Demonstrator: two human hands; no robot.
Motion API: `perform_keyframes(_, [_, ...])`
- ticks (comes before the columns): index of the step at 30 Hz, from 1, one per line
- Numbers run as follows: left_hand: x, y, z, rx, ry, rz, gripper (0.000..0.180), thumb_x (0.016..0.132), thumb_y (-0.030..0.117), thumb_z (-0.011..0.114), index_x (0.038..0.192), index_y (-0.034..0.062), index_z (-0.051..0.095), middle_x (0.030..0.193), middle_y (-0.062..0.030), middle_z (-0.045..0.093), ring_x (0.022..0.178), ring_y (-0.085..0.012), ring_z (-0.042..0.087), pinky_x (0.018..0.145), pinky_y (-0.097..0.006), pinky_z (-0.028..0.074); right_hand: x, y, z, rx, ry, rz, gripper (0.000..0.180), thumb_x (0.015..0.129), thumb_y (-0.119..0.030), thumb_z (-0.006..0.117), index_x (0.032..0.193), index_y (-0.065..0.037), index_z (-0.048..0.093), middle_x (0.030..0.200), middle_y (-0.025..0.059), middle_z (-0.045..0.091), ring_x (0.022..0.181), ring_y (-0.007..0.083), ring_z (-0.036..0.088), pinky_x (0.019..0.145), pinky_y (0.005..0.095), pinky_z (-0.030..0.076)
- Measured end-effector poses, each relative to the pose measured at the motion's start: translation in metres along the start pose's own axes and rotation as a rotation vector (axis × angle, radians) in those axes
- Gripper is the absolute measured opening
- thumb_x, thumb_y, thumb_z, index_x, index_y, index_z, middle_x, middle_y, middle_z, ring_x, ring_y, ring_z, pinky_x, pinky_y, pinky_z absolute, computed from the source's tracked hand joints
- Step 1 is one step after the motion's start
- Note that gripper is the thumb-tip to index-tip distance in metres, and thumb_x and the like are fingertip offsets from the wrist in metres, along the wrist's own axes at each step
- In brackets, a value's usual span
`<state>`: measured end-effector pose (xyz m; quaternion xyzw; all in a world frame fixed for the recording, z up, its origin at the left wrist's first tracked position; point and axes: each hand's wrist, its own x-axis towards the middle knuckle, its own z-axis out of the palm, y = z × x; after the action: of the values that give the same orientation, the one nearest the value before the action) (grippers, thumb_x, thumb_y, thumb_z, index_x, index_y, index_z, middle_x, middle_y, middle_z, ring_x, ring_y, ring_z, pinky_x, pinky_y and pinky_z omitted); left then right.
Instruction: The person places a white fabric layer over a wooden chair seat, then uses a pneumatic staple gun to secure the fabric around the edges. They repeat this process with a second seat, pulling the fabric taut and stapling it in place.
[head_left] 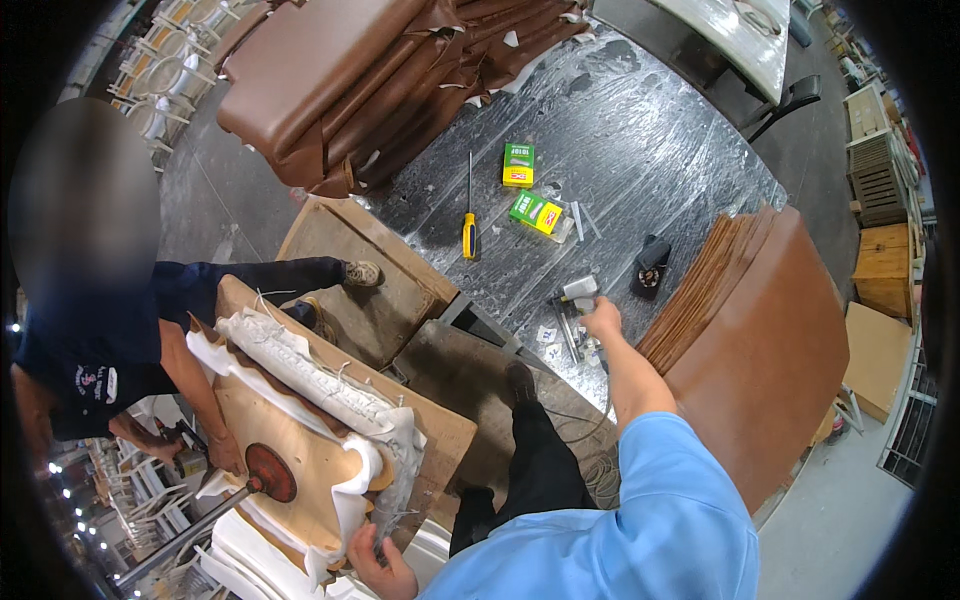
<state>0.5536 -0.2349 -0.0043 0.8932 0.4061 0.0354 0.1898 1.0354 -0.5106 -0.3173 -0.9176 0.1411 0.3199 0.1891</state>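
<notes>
Right hand (603,320) wraps round a silver gun-shaped tool (579,289); left hand (382,568) sits half-spread beside white padding (352,500), contact unclear.

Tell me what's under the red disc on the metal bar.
A tan board shows around the red disc, with white padding along the board's edges. The patch directly beneath the disc is covered and cannot be seen.

Piled brown leather (330,90), a yellow-handled screwdriver (469,234), a black chair (802,90).
</notes>
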Motion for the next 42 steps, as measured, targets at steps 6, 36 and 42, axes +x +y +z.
perform_keyframes(6, [0.025,0.066,0.005,-0.44,-0.335,-0.097,0.02,0.111,0.008,0.065,0.126,-0.0029,0.073,0.114,-0.0146,0.077,0.108,-0.0228,0.072,0.096,-0.035,0.058,-0.004,0.005,0.008,0.207,0.059,-0.082,0.071,0.082,-0.015,0.079,0.148,-0.005,0.054,0.13,0.032,0.074,0.126,0.0503,0.069,0.107,0.0544,0.055])
perform_keyframes(36, [0.019,0.048,-0.007,-1.365,-0.817,0.051,0.057,0.11,0.014,0.071,0.163,0.0019,0.052,0.125,0.0025,0.07,0.114,-0.0069,0.061,0.104,-0.027,0.05,-0.399,-0.113,0.035,1.531,-0.973,-0.389,0.076,0.109,-0.079,0.041,0.109,-0.009,0.071,0.086,0.0075,0.072,0.069,0.0194,0.069,0.061,0.0315,0.056])
perform_keyframes(42, [0.025,0.062,0.005,-1.06,-0.516,0.363,0.068,0.108,0.01,0.073,0.168,0.0044,0.04,0.134,-0.0022,0.064,0.117,-0.0096,0.061,0.107,-0.032,0.052,-0.392,-0.135,0.021,1.489,-0.846,-0.356,0.073,0.111,-0.076,0.042,0.121,-0.011,0.072,0.094,0.0048,0.075,0.076,0.0155,0.071,0.066,0.0315,0.058])
